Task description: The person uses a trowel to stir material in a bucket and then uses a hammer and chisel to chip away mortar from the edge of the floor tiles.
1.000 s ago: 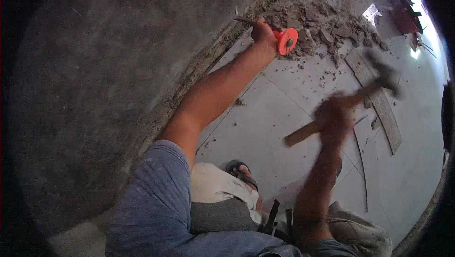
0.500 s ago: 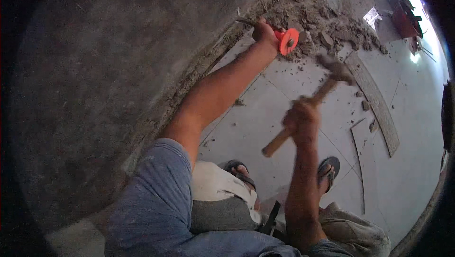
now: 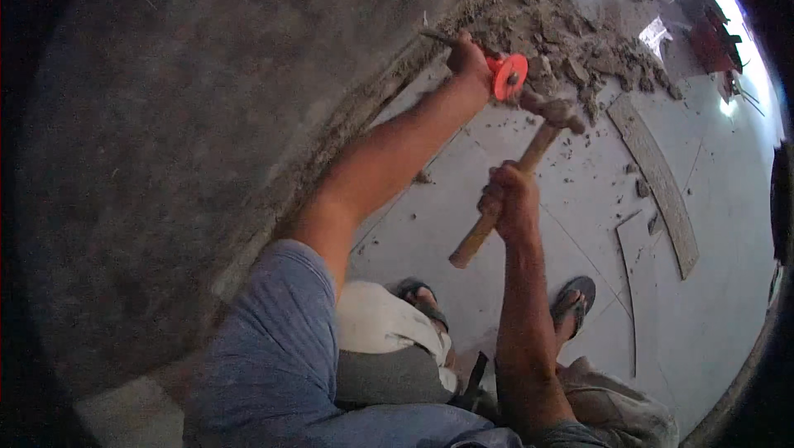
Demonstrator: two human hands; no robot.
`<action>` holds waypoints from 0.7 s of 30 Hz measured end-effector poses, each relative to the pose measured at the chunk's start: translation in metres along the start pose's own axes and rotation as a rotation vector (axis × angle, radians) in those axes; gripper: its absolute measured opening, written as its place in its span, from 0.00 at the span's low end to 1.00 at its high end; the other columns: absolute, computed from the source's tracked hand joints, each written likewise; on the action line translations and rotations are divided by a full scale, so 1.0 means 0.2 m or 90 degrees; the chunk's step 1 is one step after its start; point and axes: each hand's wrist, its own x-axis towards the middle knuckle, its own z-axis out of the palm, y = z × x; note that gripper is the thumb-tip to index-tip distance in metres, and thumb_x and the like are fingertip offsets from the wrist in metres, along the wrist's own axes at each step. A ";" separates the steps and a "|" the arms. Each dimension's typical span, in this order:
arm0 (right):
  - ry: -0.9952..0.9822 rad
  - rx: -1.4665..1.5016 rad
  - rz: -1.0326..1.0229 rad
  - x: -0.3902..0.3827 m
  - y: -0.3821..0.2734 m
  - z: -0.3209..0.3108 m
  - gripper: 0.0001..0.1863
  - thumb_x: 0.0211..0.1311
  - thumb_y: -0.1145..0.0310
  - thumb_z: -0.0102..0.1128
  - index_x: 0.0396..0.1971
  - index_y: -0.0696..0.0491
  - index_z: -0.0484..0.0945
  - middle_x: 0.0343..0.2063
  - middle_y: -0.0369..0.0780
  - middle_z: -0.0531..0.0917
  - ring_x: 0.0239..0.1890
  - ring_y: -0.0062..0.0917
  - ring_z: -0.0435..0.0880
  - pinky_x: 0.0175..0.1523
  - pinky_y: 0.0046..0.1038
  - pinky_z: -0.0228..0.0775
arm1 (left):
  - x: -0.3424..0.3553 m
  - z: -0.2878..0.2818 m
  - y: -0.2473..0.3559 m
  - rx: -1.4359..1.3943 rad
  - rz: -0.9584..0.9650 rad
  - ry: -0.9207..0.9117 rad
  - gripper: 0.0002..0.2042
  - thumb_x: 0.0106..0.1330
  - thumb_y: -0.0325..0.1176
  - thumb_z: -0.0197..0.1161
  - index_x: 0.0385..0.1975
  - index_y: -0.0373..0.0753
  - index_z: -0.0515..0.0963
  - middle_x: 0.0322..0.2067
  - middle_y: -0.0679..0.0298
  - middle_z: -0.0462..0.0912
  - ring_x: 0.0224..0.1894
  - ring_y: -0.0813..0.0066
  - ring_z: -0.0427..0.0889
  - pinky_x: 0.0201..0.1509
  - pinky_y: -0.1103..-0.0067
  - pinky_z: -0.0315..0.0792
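Note:
My left hand (image 3: 469,60) is closed round a chisel (image 3: 438,36) with an orange-red round hand guard (image 3: 510,77). The chisel's tip points left to the broken strip (image 3: 389,88) along the foot of the grey wall. A hammer (image 3: 539,147) with a wooden handle is in my right hand (image 3: 510,193), its fingers wrapped round the middle of the handle. The hammer's head is just below and right of the guard, close to the chisel's struck end. Whether the two touch I cannot tell.
Broken mortar rubble (image 3: 571,43) heaps beyond my left hand along the wall (image 3: 182,134). On the pale tiled floor (image 3: 463,233) lie a long tile strip (image 3: 657,188), a thinner white piece (image 3: 635,274) and loose crumbs. A dark red object (image 3: 713,39) stands at the far right. My sandalled feet are below.
The hammer and my right hand have swung left, bringing the hammer's head close to the chisel's guard. My left hand still grips the chisel in nearly the same place.

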 end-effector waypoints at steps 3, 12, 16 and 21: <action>0.094 -0.077 -0.172 -0.21 -0.24 -0.09 0.11 0.62 0.61 0.58 0.26 0.47 0.67 0.18 0.30 0.67 0.15 0.20 0.66 0.21 0.27 0.64 | -0.01 0.04 0.01 -0.021 -0.032 -0.073 0.16 0.71 0.44 0.43 0.29 0.38 0.69 0.20 0.59 0.74 0.18 0.62 0.74 0.23 0.66 0.71; 0.216 -0.272 -0.762 -0.18 -0.52 -0.09 0.10 0.64 0.64 0.52 0.25 0.53 0.70 0.20 0.36 0.70 0.21 0.25 0.69 0.30 0.33 0.69 | 0.10 0.07 -0.01 -0.071 -0.006 -0.077 0.15 0.68 0.43 0.43 0.26 0.39 0.66 0.21 0.60 0.74 0.20 0.62 0.75 0.27 0.65 0.74; 0.002 0.004 0.034 0.00 0.12 -0.06 0.07 0.61 0.66 0.55 0.27 0.53 0.70 0.18 0.35 0.72 0.16 0.23 0.71 0.22 0.31 0.69 | 0.12 0.05 -0.05 -0.061 -0.020 -0.127 0.15 0.70 0.45 0.43 0.27 0.40 0.66 0.26 0.61 0.75 0.25 0.63 0.77 0.34 0.64 0.75; 0.197 -0.141 -0.164 -0.27 -0.19 0.01 0.08 0.56 0.67 0.60 0.28 0.52 0.70 0.19 0.34 0.71 0.16 0.21 0.70 0.21 0.28 0.67 | 0.21 0.05 -0.08 -0.007 -0.011 -0.119 0.25 0.73 0.53 0.31 0.43 0.37 0.69 0.45 0.56 0.75 0.47 0.55 0.77 0.49 0.52 0.71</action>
